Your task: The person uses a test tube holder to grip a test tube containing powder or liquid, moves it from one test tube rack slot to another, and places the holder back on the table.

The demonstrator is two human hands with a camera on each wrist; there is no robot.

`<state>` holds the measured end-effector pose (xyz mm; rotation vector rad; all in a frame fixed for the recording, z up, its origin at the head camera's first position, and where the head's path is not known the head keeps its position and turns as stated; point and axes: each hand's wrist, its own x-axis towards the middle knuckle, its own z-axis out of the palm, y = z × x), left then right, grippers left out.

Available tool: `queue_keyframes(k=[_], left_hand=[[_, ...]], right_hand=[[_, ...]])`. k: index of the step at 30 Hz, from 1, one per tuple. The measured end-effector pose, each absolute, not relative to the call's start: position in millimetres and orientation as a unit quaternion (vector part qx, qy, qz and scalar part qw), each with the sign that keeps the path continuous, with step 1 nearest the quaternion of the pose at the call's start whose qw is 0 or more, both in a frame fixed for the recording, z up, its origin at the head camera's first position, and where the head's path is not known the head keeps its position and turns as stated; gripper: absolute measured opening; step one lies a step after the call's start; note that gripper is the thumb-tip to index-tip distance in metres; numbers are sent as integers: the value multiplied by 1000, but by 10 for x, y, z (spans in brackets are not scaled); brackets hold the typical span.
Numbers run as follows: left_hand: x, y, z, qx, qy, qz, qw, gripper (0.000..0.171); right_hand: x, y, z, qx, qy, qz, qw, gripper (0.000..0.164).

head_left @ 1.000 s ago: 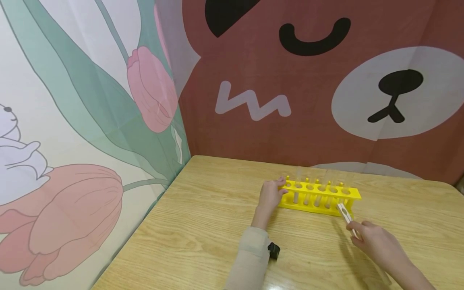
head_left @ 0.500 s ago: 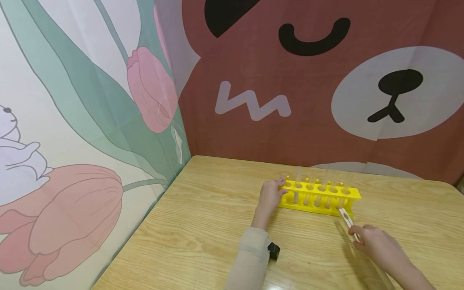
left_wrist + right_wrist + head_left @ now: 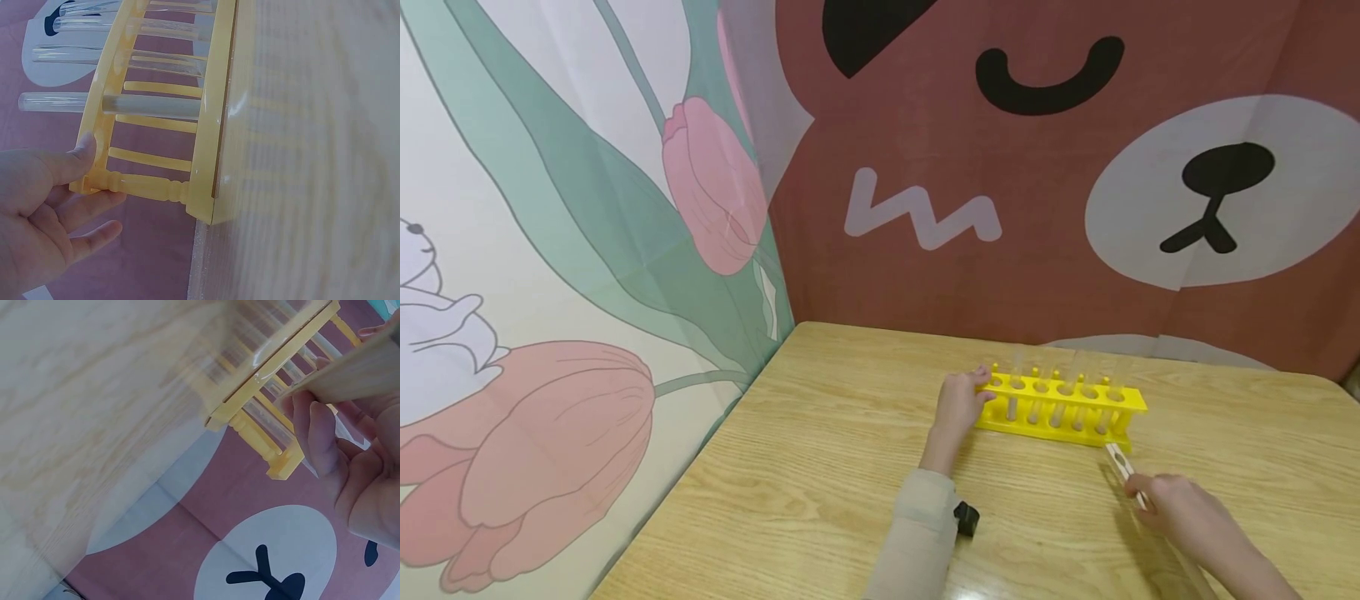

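Note:
A yellow test tube rack [image 3: 1137, 402] stands on the table, with several clear test tubes [image 3: 56, 102] upright in its holes. My left hand [image 3: 958, 404] grips the rack's left end. In the left wrist view its thumb [image 3: 81, 156] lies on the top plate and fingers pass behind the end. The leftmost hole, beside this hand, holds no tube. My right hand [image 3: 1191, 510] pinches a pale wooden test tube clamp [image 3: 1120, 464] between thumb and fingers. The clamp's tip points at the rack's lower right corner, apart from the tubes. In the right wrist view the clamp [image 3: 369, 375] hides part of the rack.
The wood-grain table [image 3: 820, 467] runs back to a wall hanging with a brown bear [image 3: 925, 292]. Another hanging with tulips [image 3: 587, 400] borders the table's left edge. A small black object [image 3: 967, 518] sits against the left sleeve [image 3: 917, 533].
My right hand has drawn the clamp down and toward me, so its tip has come away from the rightmost tube. The left hand and the rack have stayed in place.

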<state>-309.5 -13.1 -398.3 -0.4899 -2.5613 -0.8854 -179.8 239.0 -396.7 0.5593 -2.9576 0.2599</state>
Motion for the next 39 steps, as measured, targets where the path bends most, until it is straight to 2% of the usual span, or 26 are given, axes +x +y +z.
queue_keyframes(k=[12, 39], left_hand=[[-3082, -121, -3986, -169, -912, -325, 184, 35], [-3088, -131, -3981, -174, -910, -324, 190, 35]], right_hand=[[-1795, 2382, -3961, 165, -983, 75, 13, 20], [-1769, 2426, -4025, 179, -981, 81, 8, 27]])
